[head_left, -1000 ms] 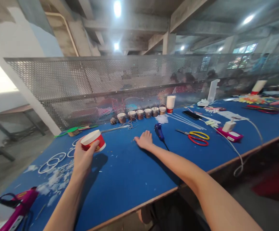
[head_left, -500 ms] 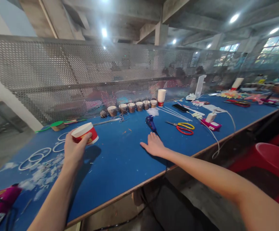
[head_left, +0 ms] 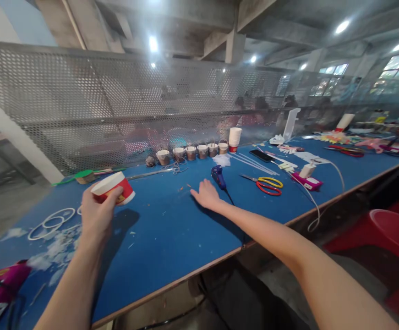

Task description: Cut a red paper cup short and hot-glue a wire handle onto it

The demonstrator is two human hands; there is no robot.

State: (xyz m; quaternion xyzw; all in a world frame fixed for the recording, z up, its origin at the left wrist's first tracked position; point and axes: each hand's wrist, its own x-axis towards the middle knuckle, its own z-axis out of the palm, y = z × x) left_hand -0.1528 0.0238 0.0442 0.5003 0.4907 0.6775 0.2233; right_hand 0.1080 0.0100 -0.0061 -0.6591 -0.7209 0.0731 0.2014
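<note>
My left hand (head_left: pixel 98 211) grips a red and white paper cup (head_left: pixel 125 190), tilted on its side above the table, with a shadow below it. Over the middle of the blue table (head_left: pixel 172 243) my right hand (head_left: pixel 205 194) reaches out, fingers spread and holding nothing. Just right of that hand lies a blue hot glue gun (head_left: pixel 219 177) with a dark cord. Scissors (head_left: pixel 266 184) with one yellow and one red handle rest farther right. White rings (head_left: pixel 53 222) and white scraps (head_left: pixel 60 250) are spread left of my left hand.
Several small filled cups (head_left: pixel 190 153) line the mesh screen (head_left: pixel 123 105), beside a stack of paper cups (head_left: pixel 234 140). A phone (head_left: pixel 261 156), white strips (head_left: pixel 254 163) and a magenta power strip (head_left: pixel 307 181) lie right. Another magenta power strip (head_left: pixel 5 288) sits front left. A red stool (head_left: pixel 388 238) stands beyond the table edge.
My right hand has moved left, away from the glue gun. My left hand still holds the cup, now slightly farther left. The view has shifted a little.
</note>
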